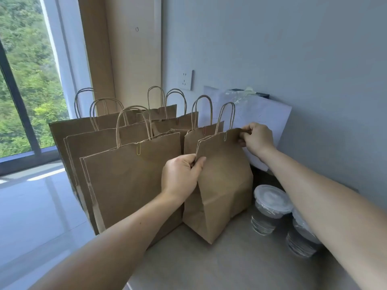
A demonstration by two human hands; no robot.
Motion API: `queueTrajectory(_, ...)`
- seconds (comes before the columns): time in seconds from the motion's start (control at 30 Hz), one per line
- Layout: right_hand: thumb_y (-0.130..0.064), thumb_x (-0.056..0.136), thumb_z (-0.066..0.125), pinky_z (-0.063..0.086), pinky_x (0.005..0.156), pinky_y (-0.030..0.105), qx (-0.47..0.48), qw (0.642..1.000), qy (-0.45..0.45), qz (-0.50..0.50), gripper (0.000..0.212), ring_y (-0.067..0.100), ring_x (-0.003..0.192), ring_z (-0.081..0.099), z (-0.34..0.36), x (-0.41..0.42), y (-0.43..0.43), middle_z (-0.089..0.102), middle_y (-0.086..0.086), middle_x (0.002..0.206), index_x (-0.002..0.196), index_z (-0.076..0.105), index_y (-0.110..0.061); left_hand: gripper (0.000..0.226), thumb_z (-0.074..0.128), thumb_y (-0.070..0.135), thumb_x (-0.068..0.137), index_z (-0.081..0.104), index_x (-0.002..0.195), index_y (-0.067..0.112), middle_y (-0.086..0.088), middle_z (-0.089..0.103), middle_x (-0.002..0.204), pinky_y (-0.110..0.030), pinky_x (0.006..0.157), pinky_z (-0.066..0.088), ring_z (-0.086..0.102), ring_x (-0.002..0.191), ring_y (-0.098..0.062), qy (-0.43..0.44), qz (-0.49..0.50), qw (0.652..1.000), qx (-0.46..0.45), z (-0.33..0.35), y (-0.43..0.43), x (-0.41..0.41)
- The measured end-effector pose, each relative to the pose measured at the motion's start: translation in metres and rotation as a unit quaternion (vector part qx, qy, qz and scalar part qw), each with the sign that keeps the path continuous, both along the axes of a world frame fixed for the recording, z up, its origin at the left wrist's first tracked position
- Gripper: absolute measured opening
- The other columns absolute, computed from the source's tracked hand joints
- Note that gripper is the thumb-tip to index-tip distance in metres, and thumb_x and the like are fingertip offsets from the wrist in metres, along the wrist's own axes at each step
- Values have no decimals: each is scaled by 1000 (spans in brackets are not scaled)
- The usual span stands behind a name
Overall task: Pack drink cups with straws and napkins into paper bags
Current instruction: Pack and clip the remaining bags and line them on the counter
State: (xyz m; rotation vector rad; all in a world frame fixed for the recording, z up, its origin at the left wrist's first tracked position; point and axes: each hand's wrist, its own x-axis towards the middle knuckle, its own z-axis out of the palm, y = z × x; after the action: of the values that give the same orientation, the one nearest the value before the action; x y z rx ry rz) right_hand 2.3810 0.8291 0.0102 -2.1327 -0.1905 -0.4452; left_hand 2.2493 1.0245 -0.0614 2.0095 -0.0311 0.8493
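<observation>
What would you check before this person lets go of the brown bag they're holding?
1. Grip: the left hand pinches the left edge of the held bag, and the right hand pinches its top right corner: ok.
2. Top closed: a paper clip sits on the rim: ok.
3. Footing: the bag's base rests on the counter: ok.
4. Cup, straw and napkin inside: the closed paper hides them: cannot tell.
5. All drinks packed: a lidded cup and a second cup stand unpacked to the right of the bag: not ok.
</observation>
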Motion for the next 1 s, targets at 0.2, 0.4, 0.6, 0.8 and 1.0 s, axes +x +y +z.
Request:
queueTrajectory(0.2,-7,89,60,56,86,47,-18,999,-11,-40,12,31,88,69,-1,19,-10,72,10,93,88,67,-16,58,69,27,91,24,55,17,7,26,46,-26,47,20,24,47,-10,-12,-38,999,-17,-9,-12,22)
queueTrajectory(0.4,-12,90,62,56,88,48,1,999,-14,-47,7,30,90,69,-12,18,-10,72,9,95,92,66,-18,55,70,26,91,32,51,23,7,31,44,-23,46,20,27,46,-8,-22,-52,998,-27,-22,-8,24)
queueTrajectory(0.6,-14,87,64,56,87,48,17,998,-13,-64,13,29,91,69,-15,5,-18,71,7,95,83,61,-26,49,70,32,87,40,53,16,8,40,46,-25,47,27,35,47,-10,11,-45,999,-13,-22,-15,19)
queueTrajectory(0.8,-13,85,67,54,91,51,56,995,26,-72,40,28,106,62,-15,-14,-23,61,11,120,123,52,-11,37,69,38,81,45,57,22,11,48,52,-27,49,29,45,53,-7,66,-45,996,32,-13,-26,14)
queueTrajectory(1.0,-17,86,61,54,81,37,-35,988,107,-101,25,32,93,67,-28,-48,-10,64,11,103,110,61,-8,50,59,35,89,28,53,18,5,37,52,-32,48,22,39,52,-17,64,-26,991,115,-9,-29,10)
